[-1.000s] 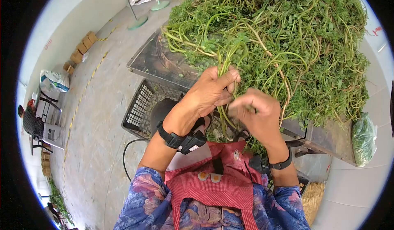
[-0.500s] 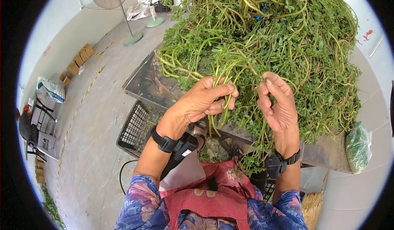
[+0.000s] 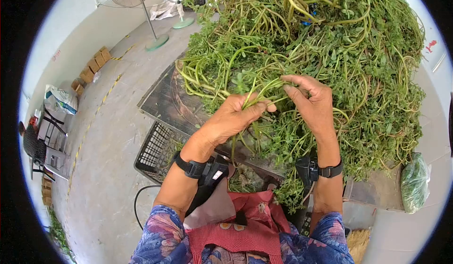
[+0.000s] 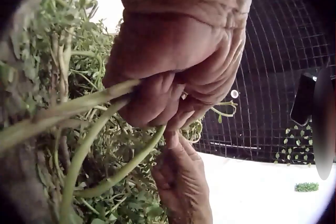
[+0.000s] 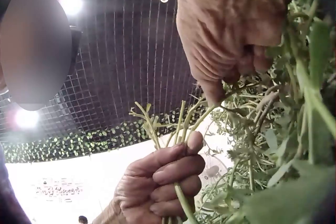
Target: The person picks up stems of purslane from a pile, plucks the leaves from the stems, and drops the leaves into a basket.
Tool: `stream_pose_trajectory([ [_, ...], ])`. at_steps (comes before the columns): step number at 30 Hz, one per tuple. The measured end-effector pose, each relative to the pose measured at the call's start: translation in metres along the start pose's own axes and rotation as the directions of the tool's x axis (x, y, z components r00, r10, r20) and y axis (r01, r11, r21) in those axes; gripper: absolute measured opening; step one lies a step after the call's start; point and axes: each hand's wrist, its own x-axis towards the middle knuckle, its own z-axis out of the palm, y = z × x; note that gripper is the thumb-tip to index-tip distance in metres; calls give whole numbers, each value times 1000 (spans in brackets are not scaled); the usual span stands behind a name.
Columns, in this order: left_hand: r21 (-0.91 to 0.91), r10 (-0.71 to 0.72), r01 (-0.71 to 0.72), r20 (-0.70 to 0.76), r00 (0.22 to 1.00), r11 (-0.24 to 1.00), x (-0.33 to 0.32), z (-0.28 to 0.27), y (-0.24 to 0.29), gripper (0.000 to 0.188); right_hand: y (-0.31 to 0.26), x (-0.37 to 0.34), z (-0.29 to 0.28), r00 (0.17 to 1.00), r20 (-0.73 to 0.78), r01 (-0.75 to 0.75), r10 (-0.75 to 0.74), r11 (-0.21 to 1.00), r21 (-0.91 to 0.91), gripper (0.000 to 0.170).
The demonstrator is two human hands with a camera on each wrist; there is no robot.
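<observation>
My left hand [image 3: 236, 118] grips a small bunch of leafy green stems [image 3: 265, 92], thumb over them and fingers curled beneath. In the right wrist view the cut-looking stem ends [image 5: 181, 121] stick out above that fist. From the right, my right hand [image 3: 312, 104] meets the far end of the bunch, its thumb and forefinger pinching a stem there; its other fingers are curled in. Behind both hands rises a big heap of green plants [image 3: 377, 75] with long fleshy stems and small leaves. In the left wrist view, thick stems [image 4: 79, 108] run down-left from the left hand.
The heap covers much of a dark table [image 3: 163, 103], whose near edge lies under the hands. Below it stands a black plastic crate [image 3: 153, 148]. A plastic bag of greens [image 3: 415, 184] sits at the table's right corner. Standing fans [image 3: 156, 42] and cardboard boxes [image 3: 94, 63] are farther left.
My right hand went away to the right from the bunch, then came back up to its stem ends. The left hand keeps its grip and has tilted the bunch toward the right.
</observation>
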Motion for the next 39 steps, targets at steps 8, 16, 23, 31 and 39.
stream_pose_trajectory([
  [8,-97,-156,171,144,977,981,-4,-8,2,23,1,-13,1,994,40,106,-106,994,-7,29],
  [16,-42,-122,126,98,988,991,-7,0,2,21,5,-19,0,997,-22,-66,78,932,357,18],
  [23,177,112,-131,112,987,975,-4,3,-14,20,3,-18,-6,946,305,-205,106,928,313,27],
  [31,-131,-55,67,95,994,989,-7,8,0,24,-18,-14,-5,972,209,-110,106,994,6,16],
  [39,-259,-154,165,63,986,952,-12,6,5,24,-20,0,-22,861,-187,-301,473,770,563,9],
])
